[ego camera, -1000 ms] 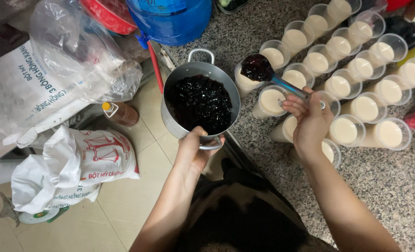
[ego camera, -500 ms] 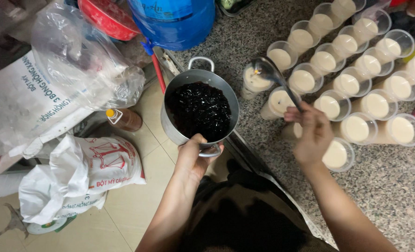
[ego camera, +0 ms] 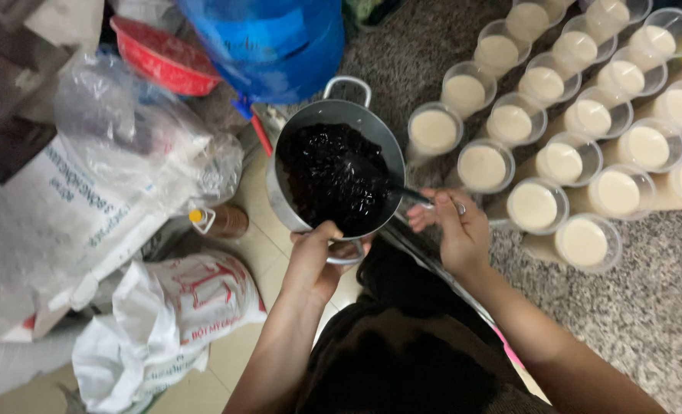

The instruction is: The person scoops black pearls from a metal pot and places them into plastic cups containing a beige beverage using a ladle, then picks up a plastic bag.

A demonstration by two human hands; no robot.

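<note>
My left hand point(ego camera: 316, 259) grips the near handle of a metal pot point(ego camera: 295, 130) full of glossy black jelly pearls point(ego camera: 333, 176), held beside the counter. My right hand point(ego camera: 454, 230) holds the handle of a ladle point(ego camera: 410, 193) whose bowl is sunk in the black pearls. To the right, several clear plastic cups of creamy beige drink point(ego camera: 533, 205) stand in rows on the speckled granite counter point(ego camera: 647, 307).
A blue water jug point(ego camera: 280, 42) and a red basin point(ego camera: 161, 57) stand beyond the pot. Plastic sacks and bags point(ego camera: 165, 307) lie on the tiled floor at the left, with a small brown bottle point(ego camera: 222, 221) among them. The counter edge runs past my right forearm.
My right hand brought the ladle back from over a cup to the pot; its bowl is now dipped in the pearls. My left hand stays on the pot handle.
</note>
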